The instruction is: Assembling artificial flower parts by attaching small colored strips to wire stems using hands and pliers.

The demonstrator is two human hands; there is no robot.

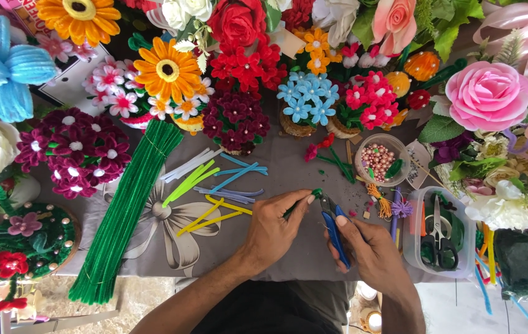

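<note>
Item: green pipe-cleaner stem (301, 204), short, held near the middle of the table's near edge. Left hand (271, 230) pinches it, thumb and forefinger pressed together on its lower length.

Item: blue-handled pliers (332, 227), in the right hand (369, 250), fingers wrapped around the handles; the tip meets the stem's upper end. Whether the tip is biting the stem cannot be told.

Step in hand, by judgement: bending or trimming the stem's tip. The next move would call for a steady pinch and a small, controlled squeeze or turn.

Surroundings: bundle of green pipe cleaners (125, 210) toward the left edge; loose yellow, blue and white lengths (214, 185) at centre; bowl of beads (380, 159) and a clear tub holding scissors (438, 232) toward the right edge; finished flowers along the far edge.
</note>
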